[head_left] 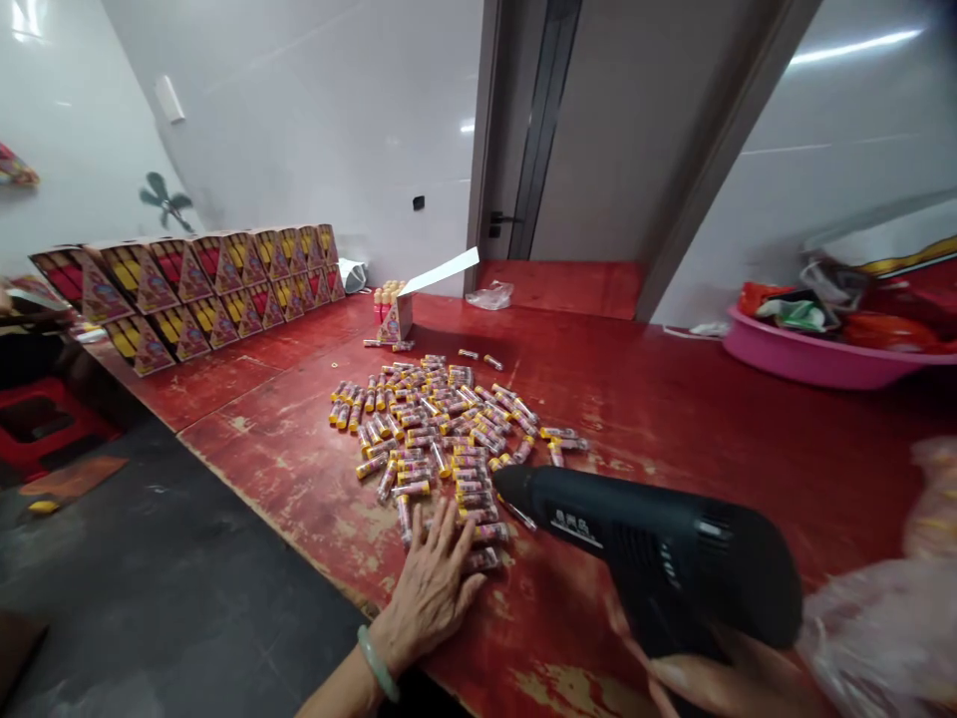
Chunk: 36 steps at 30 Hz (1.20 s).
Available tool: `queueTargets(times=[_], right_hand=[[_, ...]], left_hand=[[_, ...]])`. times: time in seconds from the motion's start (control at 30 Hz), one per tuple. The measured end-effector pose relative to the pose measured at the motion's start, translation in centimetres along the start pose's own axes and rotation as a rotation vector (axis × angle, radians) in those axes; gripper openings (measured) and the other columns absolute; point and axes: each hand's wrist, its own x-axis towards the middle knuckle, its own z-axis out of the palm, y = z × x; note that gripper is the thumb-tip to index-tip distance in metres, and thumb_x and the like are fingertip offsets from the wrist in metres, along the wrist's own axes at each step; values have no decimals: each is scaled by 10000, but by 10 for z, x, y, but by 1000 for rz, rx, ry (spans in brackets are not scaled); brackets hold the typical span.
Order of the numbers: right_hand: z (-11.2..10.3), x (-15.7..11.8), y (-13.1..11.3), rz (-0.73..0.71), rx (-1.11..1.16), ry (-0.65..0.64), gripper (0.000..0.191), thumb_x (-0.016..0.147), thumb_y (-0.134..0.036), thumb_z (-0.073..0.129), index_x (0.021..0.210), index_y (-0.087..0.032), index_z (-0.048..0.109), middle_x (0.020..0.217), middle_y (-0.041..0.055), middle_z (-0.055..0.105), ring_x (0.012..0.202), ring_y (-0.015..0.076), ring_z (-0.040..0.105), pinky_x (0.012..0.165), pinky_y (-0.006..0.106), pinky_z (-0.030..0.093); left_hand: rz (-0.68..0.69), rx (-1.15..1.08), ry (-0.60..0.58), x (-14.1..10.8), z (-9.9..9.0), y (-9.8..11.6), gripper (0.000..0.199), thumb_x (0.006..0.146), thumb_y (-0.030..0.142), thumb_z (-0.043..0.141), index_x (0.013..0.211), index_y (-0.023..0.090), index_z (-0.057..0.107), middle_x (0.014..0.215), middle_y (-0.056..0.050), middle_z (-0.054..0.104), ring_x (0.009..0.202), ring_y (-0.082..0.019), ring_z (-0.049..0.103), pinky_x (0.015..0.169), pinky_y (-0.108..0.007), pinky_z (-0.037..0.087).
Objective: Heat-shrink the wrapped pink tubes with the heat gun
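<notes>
our left hand (434, 583) spreads its fingers wide beside glossy, cylindrical tubes (430, 419) on the scuffed red counter (635, 399). our right hand (722, 680) closes its fingers round a smooth black blower (658, 534), tapered nozzle near them.

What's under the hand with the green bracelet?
Small tubes show beside the fingers of the left hand, on the red table. Whatever is right beneath the hand is covered.

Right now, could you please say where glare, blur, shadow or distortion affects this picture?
Head view: a bright streak glares on the right-hand wall; the door frame slants, likely from wide-angle distortion; the plastic bag at the right edge looks soft; the black heat gun has a shadowed handle.
</notes>
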Motion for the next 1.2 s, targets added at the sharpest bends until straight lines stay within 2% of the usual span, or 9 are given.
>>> queueTargets(times=[0.13,0.2,0.33,0.43,0.63,0.7,0.9,1.1,1.2], right_hand=[[3,21,-11,22,18,50,394,630,-470,725,888,-187,631,541,-3,552,451,143,497,421,241,332],[9,29,-15,-18,39,11,344,632,-430,732,848,-185,622,575,-10,557,456,139,523,422,239,341],[31,35,-13,38,47,-185,358,567,-375,739,832,-158,635,582,-4,588,408,144,539,420,255,368],[41,46,-17,40,24,-232,347,529,-329,746,803,-145,636,546,-3,592,402,142,531,423,249,385],[30,77,-40,-123,-63,47,307,655,-403,714,808,-156,617,508,22,604,436,153,522,397,235,382],[32,77,-44,-128,-71,59,286,658,-392,719,792,-160,617,514,14,600,436,147,526,400,228,385],[77,82,-49,-75,32,-307,222,567,-268,722,734,-154,632,596,3,616,396,131,532,383,233,392],[110,125,-61,-62,-5,-133,213,640,-334,692,714,-171,576,499,-7,564,411,142,519,372,232,408],[126,136,-64,-83,-37,-156,209,633,-338,691,667,-172,567,472,-13,549,396,136,502,359,227,390]], left_hand=[[-284,105,155,-9,13,-12,601,938,386,420,1473,193,224,1553,-140,156,1428,-344,78,1103,-585,260],[-368,144,190,-11,21,-19,584,934,394,424,1452,162,285,1540,-170,183,1422,-362,102,1085,-594,287],[-358,166,173,-13,29,-26,567,939,409,406,1433,144,324,1519,-183,245,1418,-354,133,1081,-593,295],[-348,141,149,-15,28,-24,585,939,429,402,1446,158,295,1525,-177,232,1421,-343,131,1085,-582,300],[-340,84,174,-17,19,-23,613,934,435,415,1463,175,245,1534,-154,217,1427,-318,121,1100,-564,296],[-365,82,182,-17,19,-23,611,933,416,420,1460,158,249,1527,-167,230,1425,-331,117,1096,-586,284],[-480,108,162,-17,27,-24,543,954,355,350,1427,93,309,1485,-204,311,1412,-343,166,1071,-637,276],[-497,84,170,-19,27,-25,495,950,292,332,1411,113,353,1471,-171,356,1408,-326,196,1082,-640,263],[-538,43,184,-18,23,-25,526,946,329,353,1423,108,330,1486,-171,329,1406,-329,201,1088,-623,278]])
